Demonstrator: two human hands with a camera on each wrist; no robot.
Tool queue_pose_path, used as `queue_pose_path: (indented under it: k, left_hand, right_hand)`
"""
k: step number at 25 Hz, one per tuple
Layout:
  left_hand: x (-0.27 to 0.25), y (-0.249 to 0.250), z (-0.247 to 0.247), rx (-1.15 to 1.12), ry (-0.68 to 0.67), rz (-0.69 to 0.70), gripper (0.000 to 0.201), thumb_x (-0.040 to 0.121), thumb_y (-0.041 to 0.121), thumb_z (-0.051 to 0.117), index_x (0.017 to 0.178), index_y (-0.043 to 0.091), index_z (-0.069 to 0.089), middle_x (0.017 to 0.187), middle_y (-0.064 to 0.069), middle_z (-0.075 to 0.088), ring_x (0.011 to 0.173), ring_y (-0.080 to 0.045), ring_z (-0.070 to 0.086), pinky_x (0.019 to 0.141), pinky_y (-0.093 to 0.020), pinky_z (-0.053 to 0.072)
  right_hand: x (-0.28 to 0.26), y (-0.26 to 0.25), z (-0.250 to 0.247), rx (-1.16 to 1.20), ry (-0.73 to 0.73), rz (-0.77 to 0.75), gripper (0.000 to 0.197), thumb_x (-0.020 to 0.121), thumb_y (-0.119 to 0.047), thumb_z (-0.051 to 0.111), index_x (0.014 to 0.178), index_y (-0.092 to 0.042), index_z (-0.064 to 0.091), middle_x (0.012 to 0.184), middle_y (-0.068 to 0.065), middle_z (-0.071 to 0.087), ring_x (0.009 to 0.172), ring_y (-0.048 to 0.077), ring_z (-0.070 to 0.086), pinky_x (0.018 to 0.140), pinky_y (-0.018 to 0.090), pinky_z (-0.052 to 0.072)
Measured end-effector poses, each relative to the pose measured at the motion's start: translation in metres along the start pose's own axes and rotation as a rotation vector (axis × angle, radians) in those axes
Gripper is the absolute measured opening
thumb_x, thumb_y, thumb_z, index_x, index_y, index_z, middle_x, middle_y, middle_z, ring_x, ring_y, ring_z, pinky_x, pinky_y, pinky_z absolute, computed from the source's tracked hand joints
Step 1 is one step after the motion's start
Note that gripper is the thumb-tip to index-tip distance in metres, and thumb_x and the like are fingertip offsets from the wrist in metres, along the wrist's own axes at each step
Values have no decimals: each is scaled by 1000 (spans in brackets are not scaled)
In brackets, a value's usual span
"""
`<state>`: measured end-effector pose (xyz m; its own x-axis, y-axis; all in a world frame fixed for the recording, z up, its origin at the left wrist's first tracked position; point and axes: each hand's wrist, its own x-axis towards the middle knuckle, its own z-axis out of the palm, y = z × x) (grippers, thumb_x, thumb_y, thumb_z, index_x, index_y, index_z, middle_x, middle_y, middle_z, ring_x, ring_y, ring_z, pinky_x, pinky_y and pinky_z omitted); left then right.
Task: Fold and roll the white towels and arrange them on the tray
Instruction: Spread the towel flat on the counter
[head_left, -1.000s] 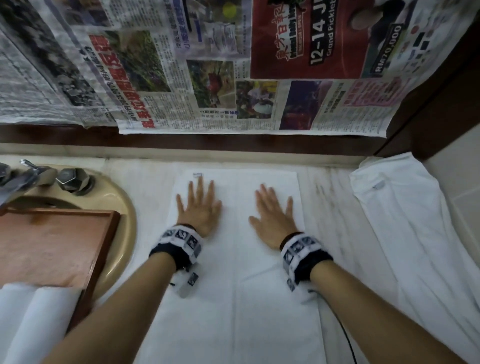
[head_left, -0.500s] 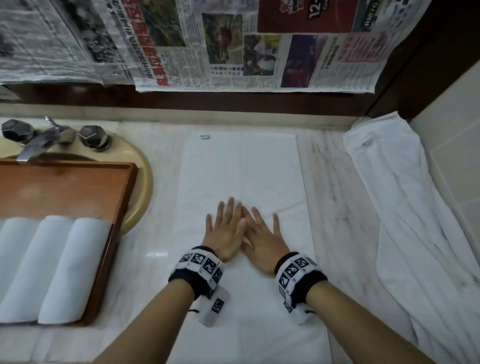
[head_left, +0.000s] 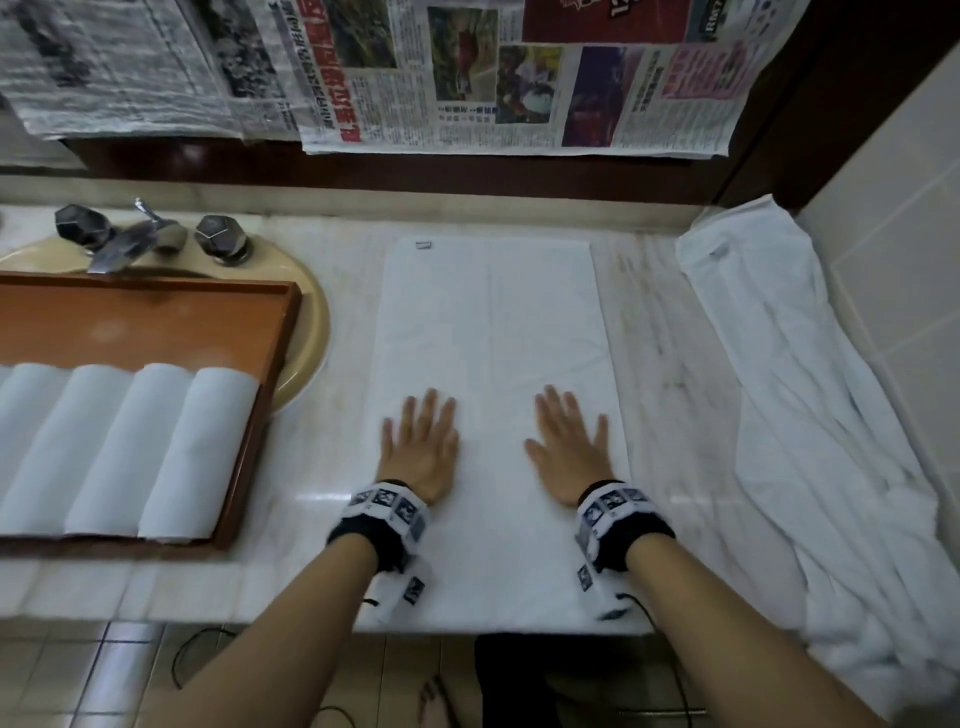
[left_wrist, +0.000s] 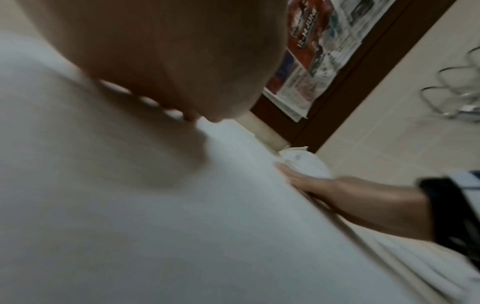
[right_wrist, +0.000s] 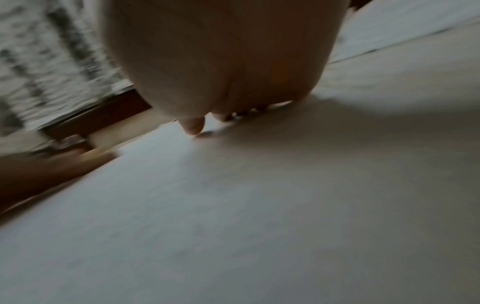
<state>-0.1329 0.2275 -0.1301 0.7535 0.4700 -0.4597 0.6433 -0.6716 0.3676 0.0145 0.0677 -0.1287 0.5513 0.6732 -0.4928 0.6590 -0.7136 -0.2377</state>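
Note:
A folded white towel (head_left: 493, 322) lies flat and lengthwise on the marble counter. My left hand (head_left: 421, 441) presses flat on its near left part, fingers straight. My right hand (head_left: 569, 447) presses flat on its near right part, fingers straight and spread. The wooden tray (head_left: 150, 317) sits over the sink at left, with several rolled white towels (head_left: 130, 447) side by side in its near half. In the left wrist view the towel (left_wrist: 182, 205) fills the frame under my palm (left_wrist: 168, 51), and my right hand (left_wrist: 337, 193) lies beyond. The right wrist view shows the towel (right_wrist: 259, 205) beneath my palm (right_wrist: 221, 51).
A crumpled heap of white towels (head_left: 810, 415) runs along the tiled wall at right. Tap handles (head_left: 221, 236) and a spout (head_left: 124, 244) stand behind the tray. Newspaper sheets (head_left: 467, 78) hang above the counter's back edge. The counter's front edge (head_left: 156, 608) is close, with floor tiles below.
My hands slid from the towel's far part toward me, met in the middle, and have now spread apart to its left and right sides.

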Motion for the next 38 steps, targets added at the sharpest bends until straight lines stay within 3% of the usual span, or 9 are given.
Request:
queue_pose_path:
  k: [3, 8, 13, 17, 19, 22, 27, 33, 38]
  left_hand:
    - [-16, -44, -18, -62, 69, -283, 55, 104, 41, 11, 155, 28, -5, 161, 3, -20, 147, -22, -19, 119, -48, -10]
    - [-56, 17, 26, -56, -63, 169, 54, 105, 40, 11, 154, 27, -5, 160, 6, -20, 147, -16, -19, 117, -42, -13]
    - [-69, -39, 23, 8, 71, -183, 57, 104, 42, 12, 155, 23, -7, 161, 2, -19, 147, -21, -19, 118, -46, -12]
    - [-90, 15, 66, 18, 67, 135, 60, 101, 45, 3, 155, 21, -8, 158, 6, -22, 147, -16, -20, 118, -40, -14]
    - [-95, 8, 84, 109, 139, 139, 64, 96, 49, -4, 155, 25, -9, 158, 10, -22, 146, -13, -21, 119, -41, -14]
    - [-96, -27, 77, 132, 236, 58, 62, 97, 48, 1, 154, 28, -7, 160, 11, -15, 147, -11, -16, 120, -40, -12]
    - [-92, -50, 58, 0, 250, -194, 60, 102, 42, 13, 155, 21, -6, 161, 3, -15, 148, -17, -17, 119, -46, -12]
    - [-42, 7, 27, -29, 48, 85, 57, 104, 42, 13, 156, 23, -2, 161, 5, -16, 148, -17, -17, 118, -47, -11]
    - [11, 24, -3, 1, -14, 109, 55, 104, 43, 12, 155, 26, -1, 161, 6, -17, 147, -16, -19, 118, -45, -13]
  right_hand:
    - [-23, 27, -2, 53, 6, 325, 70, 100, -51, 16, 151, -19, -20, 155, -6, -32, 144, 18, -27, 112, 62, -14]
    - [-70, -42, 47, -58, -26, -215, 60, 103, -46, 14, 153, -26, -12, 157, -12, -25, 145, 13, -24, 114, 60, -8]
    - [-81, 19, 45, -61, 53, 293, 65, 101, -47, 14, 151, -20, -19, 156, -4, -29, 145, 18, -25, 111, 61, -14]
    - [-99, -43, 81, -95, 122, -129, 61, 97, -43, -1, 153, -21, -11, 160, -5, -20, 146, 15, -21, 116, 57, -9]
    - [-103, -40, 93, -115, 167, -167, 63, 93, -45, -4, 154, -28, -4, 161, -8, -15, 147, 14, -16, 117, 55, -4]
    - [-103, 1, 90, -120, 276, -29, 58, 98, -47, 10, 154, -33, 5, 162, -6, -7, 149, 16, -9, 118, 53, -3]
    - [-97, 17, 74, 29, 217, 443, 69, 99, -53, 13, 154, -19, -11, 159, 0, -24, 146, 21, -21, 112, 65, -10]
    - [-57, -42, 48, -27, 118, -97, 58, 104, -38, 18, 154, -21, -5, 160, -7, -18, 146, 16, -20, 113, 62, -13]
    - [8, -48, 10, 7, 94, -124, 55, 104, -34, 19, 155, -21, 2, 161, -5, -13, 148, 16, -15, 117, 55, -6]
